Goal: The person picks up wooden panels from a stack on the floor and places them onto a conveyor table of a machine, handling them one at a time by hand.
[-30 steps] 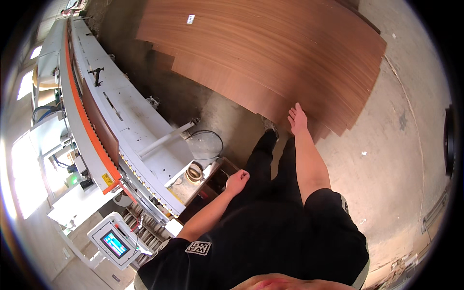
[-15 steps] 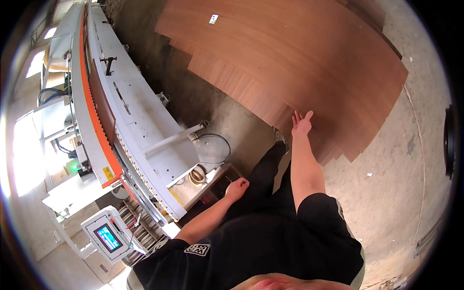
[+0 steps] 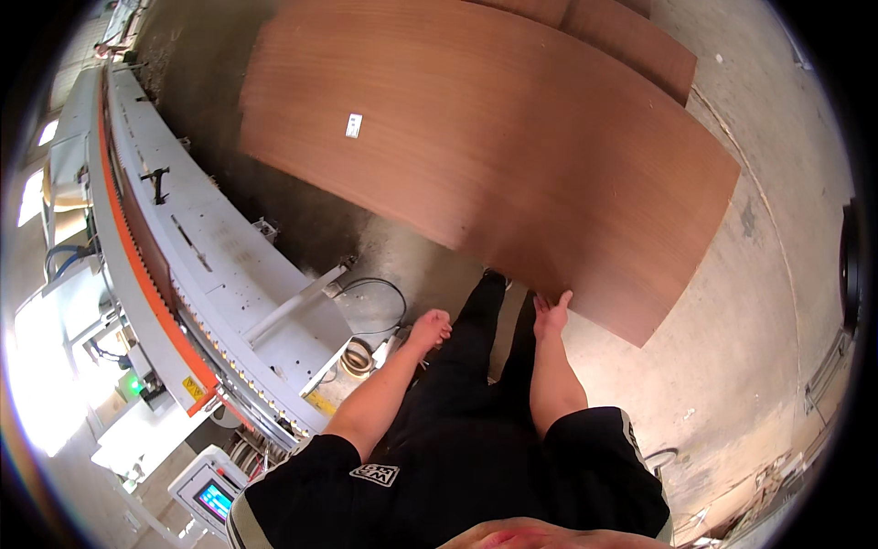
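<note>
Head view: right hand [image 3: 550, 317], palm up, at the brown board [image 3: 494, 137].
Whether it grips I cannot tell; left hand [image 3: 431, 329] curls closed.

L hand [image 3: 432, 328]: fingers [image 3: 443, 322] curled into palm, loose fist, knuckles fwd. Palm not visible. L wrist [image 3: 413, 348] right behind fingers, approx. straight. L forearm [image 3: 380, 395] bare, slants back + outward (L) from fingers.

R hand [image 3: 551, 318]: well apart, to R of L fingers. Fingers extended fwd, palm appears up; R thumb [image 3: 566, 297] spread, to R of own fingers. R wrist [image 3: 546, 339] directly behind fingers; R forearm [image 3: 554, 380] bare, runs nearly straight back from fingers.
</note>
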Motion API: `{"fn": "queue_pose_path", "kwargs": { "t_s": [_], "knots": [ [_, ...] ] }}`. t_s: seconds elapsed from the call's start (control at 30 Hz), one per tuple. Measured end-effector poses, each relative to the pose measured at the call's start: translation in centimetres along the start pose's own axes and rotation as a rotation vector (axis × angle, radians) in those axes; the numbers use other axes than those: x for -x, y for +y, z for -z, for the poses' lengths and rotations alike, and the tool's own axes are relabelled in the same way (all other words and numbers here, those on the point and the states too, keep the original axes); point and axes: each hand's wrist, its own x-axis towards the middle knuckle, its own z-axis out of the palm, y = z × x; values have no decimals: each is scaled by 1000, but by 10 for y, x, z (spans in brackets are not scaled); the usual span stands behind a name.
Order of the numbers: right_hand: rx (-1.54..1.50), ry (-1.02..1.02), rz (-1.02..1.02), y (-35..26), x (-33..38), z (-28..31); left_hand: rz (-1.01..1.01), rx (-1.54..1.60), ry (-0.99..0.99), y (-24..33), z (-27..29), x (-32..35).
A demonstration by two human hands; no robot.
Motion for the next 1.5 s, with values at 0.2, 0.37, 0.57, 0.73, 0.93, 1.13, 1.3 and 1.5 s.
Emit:
{"fn": "queue_pose_path", "kwargs": {
  "t_s": [0.2, 0.37, 0.57, 0.73, 0.93, 1.13, 1.3, 1.5],
  "knots": [
    [136, 309, -61, -48, -4, 112, 61, 338, 224, 56, 27, -101],
    [967, 366, -211, -105, -4, 170, 127, 700, 277, 86, 26, -131],
    [1297, 209, 540, -201, -46, 44, 63, 671, 385, 66, 12, -122],
    [1540, 18, 1115, -266, -51, -209, 89, 630, 299, 60, 22, -121],
    [1955, 96, 1430, -303, -120, -366, 96, 526, 352, 82, 15, -109],
    [2258, 92, 1004, -313, -120, -411, 69, 608, 370, 64, 15, -118],
    [2183, 64, 991, -346, -95, -416, 39, 872, 263, 59, 15, -126],
    [1927, 22, 1322, -367, 53, -393, 123, 1142, 278, 39, 17, -149]
  ]
}}
